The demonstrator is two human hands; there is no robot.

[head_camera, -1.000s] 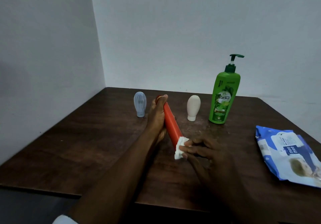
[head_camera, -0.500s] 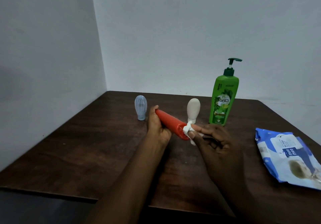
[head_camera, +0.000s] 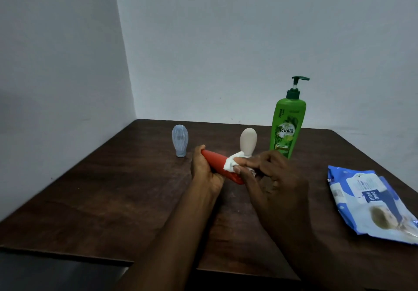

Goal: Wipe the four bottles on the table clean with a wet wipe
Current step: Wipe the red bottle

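1. My right fingers pinch the wet wipe against the red bottle; my left fingers curl round its far end, holding it slanted over the table.
2. I judge it light, stiff, slippery where damp.
3. Safest hold: bare body just left of the wipe.
4. The blue bottle, beige bottle and green bottle stand beyond my fingers.

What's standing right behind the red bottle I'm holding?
The beige bottle stands upright just behind the red bottle. Its rounded top shows; its base is covered by the wet wipe and the right hand.
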